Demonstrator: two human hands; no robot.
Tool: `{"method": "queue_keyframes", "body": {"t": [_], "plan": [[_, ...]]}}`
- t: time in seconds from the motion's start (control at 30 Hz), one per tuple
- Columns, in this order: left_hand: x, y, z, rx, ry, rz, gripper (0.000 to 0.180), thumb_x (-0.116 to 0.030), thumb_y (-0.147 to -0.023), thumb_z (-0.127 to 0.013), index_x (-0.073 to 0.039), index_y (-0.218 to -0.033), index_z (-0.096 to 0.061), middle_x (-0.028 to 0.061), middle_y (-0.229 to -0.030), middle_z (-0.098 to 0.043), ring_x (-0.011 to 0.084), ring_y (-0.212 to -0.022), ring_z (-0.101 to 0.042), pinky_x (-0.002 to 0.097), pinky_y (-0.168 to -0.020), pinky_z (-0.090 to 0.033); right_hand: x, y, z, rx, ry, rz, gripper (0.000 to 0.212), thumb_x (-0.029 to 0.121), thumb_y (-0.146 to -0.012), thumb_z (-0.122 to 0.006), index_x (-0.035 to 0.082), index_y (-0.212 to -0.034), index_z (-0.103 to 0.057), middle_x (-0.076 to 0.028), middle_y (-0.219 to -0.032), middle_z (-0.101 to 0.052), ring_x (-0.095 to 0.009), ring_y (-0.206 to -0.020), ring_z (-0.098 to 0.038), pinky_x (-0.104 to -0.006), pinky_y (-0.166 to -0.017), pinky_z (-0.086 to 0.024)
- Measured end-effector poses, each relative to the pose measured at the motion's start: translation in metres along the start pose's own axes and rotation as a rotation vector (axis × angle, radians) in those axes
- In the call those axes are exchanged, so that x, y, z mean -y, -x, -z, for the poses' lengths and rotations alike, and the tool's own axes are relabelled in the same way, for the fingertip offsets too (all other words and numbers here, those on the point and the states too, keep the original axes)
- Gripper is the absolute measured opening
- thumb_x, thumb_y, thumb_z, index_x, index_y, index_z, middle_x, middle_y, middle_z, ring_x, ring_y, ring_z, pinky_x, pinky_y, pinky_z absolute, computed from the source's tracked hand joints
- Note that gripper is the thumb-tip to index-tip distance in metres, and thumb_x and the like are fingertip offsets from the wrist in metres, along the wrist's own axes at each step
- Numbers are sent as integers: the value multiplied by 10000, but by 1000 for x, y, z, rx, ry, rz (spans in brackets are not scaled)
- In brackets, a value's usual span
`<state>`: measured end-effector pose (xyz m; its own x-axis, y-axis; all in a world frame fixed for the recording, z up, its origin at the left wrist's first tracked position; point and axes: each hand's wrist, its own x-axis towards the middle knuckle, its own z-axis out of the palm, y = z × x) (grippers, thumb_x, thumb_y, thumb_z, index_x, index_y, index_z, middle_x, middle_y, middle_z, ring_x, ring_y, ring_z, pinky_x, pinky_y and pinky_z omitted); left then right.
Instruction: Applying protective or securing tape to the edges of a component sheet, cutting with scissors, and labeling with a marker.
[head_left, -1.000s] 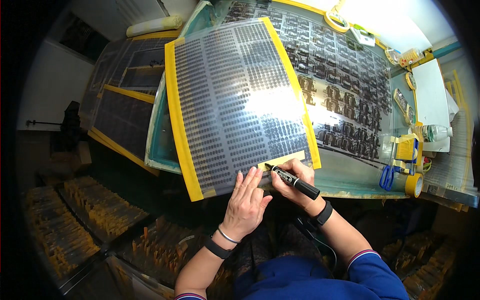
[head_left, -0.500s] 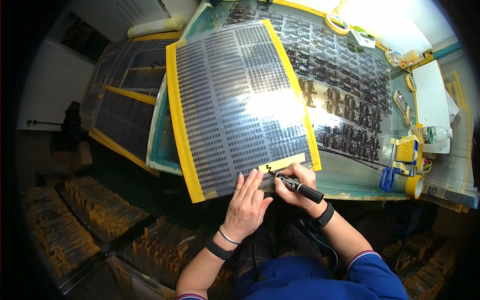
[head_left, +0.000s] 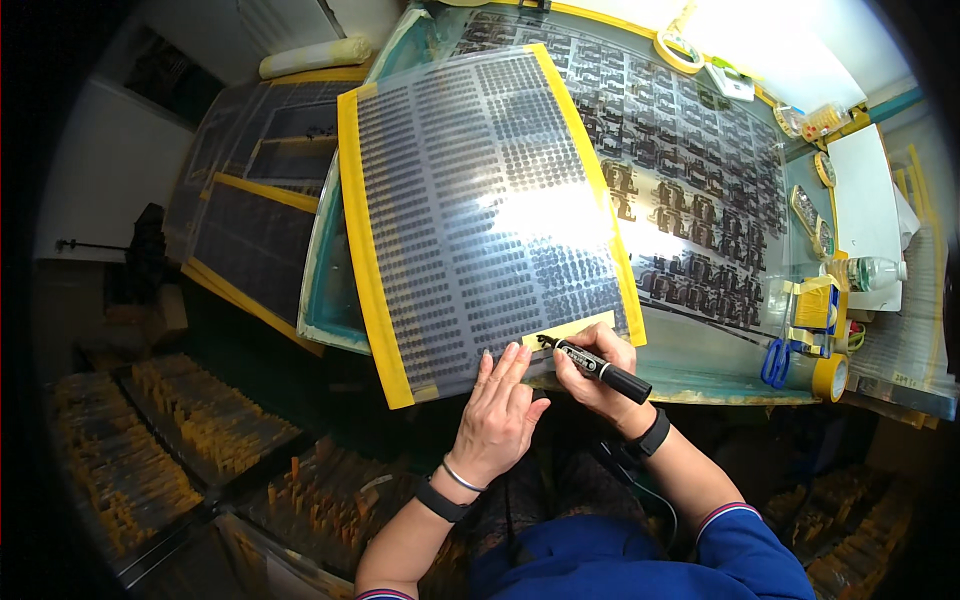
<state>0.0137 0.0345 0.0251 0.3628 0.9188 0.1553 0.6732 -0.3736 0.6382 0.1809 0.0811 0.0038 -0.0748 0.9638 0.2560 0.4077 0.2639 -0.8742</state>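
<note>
A clear film sheet (head_left: pixel 440 250) printed with rows of small dark shapes lies tilted on the glass-topped table, its two long sides edged in yellow tape. On its near edge sits a pale yellow label strip (head_left: pixel 588 330). My right hand (head_left: pixel 603 365) grips a black marker (head_left: pixel 604 372), its tip at black handwriting on the left part of the strip. My left hand (head_left: pixel 498 412) lies with fingers extended on the sheet's near edge, just left of the strip, holding nothing.
A larger film with dark drawings (head_left: pixel 690 180) lies under and beyond the sheet. Along the right side are blue scissors (head_left: pixel 775 362), a yellow tape roll (head_left: pixel 829 375) and a plastic bottle (head_left: pixel 876 271). More taped films (head_left: pixel 260 220) rest at left, above bins of tabbed sheets (head_left: pixel 210 410).
The marker tip has shifted slightly right along the strip, with more black marks there. My left hand stays on the sheet's edge. The whole view has shifted a little.
</note>
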Motion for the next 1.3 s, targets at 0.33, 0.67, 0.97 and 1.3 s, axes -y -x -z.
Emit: {"method": "queue_keyframes", "body": {"t": [0.33, 0.67, 0.97, 1.3], "plan": [[1, 2, -1, -2, 9, 6, 202, -164, -885, -558, 9, -804, -494, 238, -1290, -470, 365, -1261, -404, 519, -1043, -291, 0, 0, -3, 13, 42, 32, 192, 85, -692, -734, 6, -747, -568, -99, -634, -614, -169, -532, -615, -272, -497, -481], [1, 1, -1, -3, 7, 2, 201, -155, -878, -564, 3, -787, -481, 241, -1291, -469, 369, -1259, -405, 521, -1041, -293, -8, 5, 7, -84, -37, -70, 163, 79, -706, -708, 18, -749, -564, -84, -640, -597, -137, -528, -576, -258, -499, -458], [0, 1, 0, 8, -2, 1, 208, -157, -880, -560, 5, -780, -474, 246, -1294, -464, 373, -1259, -401, 525, -1040, -293, -4, 2, 12, -29, 52, -18, 175, 93, -697, -719, 25, -738, -564, -78, -620, -601, -144, -540, -592, -258, -505, -465], [0, 1, 0, 12, -13, 0, 208, -157, -885, -552, 5, -780, -473, 248, -1293, -463, 378, -1258, -401, 530, -1036, -297, -2, 1, 13, -12, 24, -50, 171, 92, -698, -720, 19, -740, -571, -78, -621, -585, -143, -534, -582, -261, -511, -458]]}}
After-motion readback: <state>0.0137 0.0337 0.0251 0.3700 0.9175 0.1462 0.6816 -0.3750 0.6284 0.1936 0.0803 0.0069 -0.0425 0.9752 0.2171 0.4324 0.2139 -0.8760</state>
